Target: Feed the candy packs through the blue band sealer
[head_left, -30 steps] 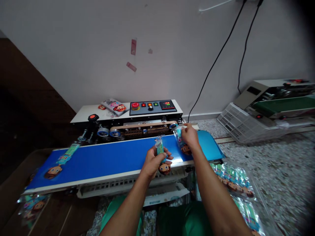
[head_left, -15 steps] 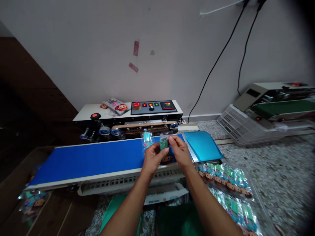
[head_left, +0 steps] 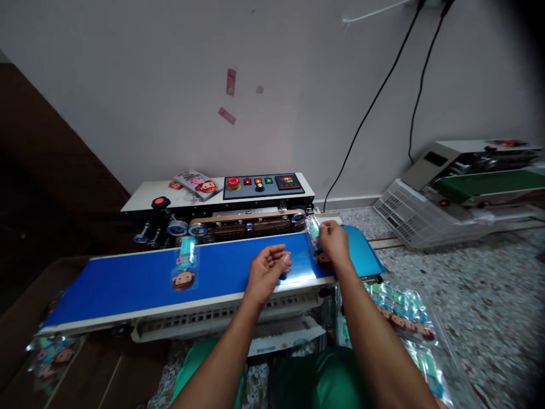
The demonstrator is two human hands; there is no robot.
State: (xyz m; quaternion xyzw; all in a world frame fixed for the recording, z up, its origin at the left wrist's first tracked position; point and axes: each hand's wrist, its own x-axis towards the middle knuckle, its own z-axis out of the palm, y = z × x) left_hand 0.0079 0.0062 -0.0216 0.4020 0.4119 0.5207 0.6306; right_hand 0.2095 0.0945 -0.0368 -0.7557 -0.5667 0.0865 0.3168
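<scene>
My right hand [head_left: 335, 243] pinches the upper right edge of a clear packet [head_left: 314, 234] at the right part of the blue conveyor belt [head_left: 230, 261]. The packet has a turquoise top and a cartoon face low down, partly hidden by my fingers. Its upper end is at the intake of the band sealer [head_left: 251, 215]. My left hand [head_left: 269, 270] hovers over the middle of the belt, empty, fingers loosely curled and thumb apart. Another packet with a cartoon face [head_left: 184, 278] lies on the belt further left, its top near the sealer's wheels.
Packets in rows [head_left: 404, 312] lie in a clear bag at lower right. More packets [head_left: 55, 355] are in a cardboard box [head_left: 91, 369] below the belt's left end. A second sealer [head_left: 481, 170] stands over a white crate [head_left: 398, 213]. A control panel [head_left: 261, 185] faces me.
My right hand has moved right with a packet to the belt's intake end. The small printed card seen between my hands no longer shows. The other packet has travelled left along the belt.
</scene>
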